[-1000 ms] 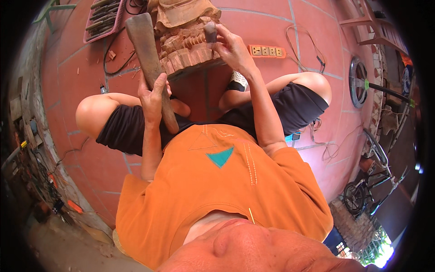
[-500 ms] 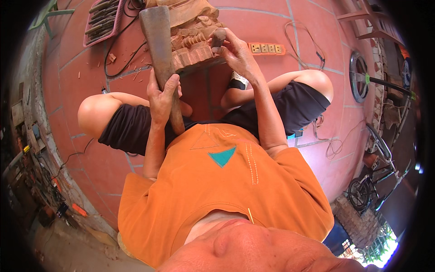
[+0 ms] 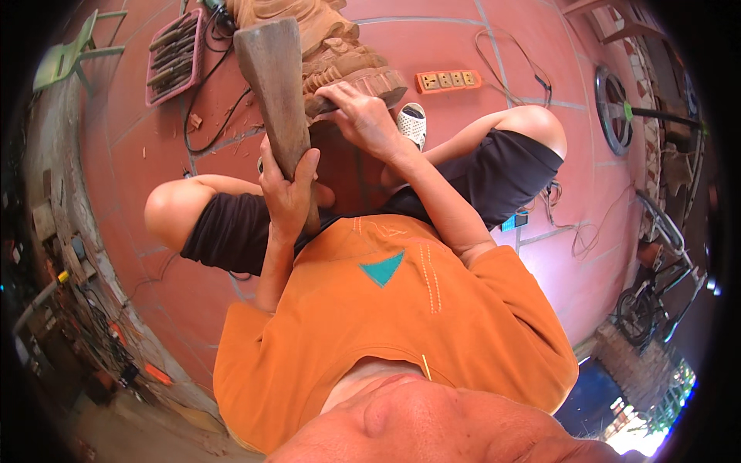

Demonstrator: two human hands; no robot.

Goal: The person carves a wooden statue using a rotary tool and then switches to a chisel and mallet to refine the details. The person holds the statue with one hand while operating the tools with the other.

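Observation:
My left hand (image 3: 289, 189) is wrapped round the narrow part of a long wooden mallet (image 3: 272, 81). Its broad, squared end points away from me and covers part of the carved wooden piece (image 3: 351, 60). At the near edge of that carving, my right hand (image 3: 363, 122) is closed on a dark tool handle (image 3: 321, 106), probably a chisel's. The handle points left toward the mallet without clearly touching it. No blade shows; the tool's working end is hidden.
A pink basket (image 3: 150, 77) of several carving tools lies far left, beside a black cord (image 3: 189, 131) and wood chips (image 3: 196, 121). An orange power strip (image 3: 448, 82) sits right of the carving. A green chair (image 3: 65, 62) stands far left, a wheel-like ring (image 3: 604, 116) far right.
My right hand has moved left and nearer, and the tool handle has swung from upright to pointing left. The mallet stays in my left hand. The whole view has shifted slightly.

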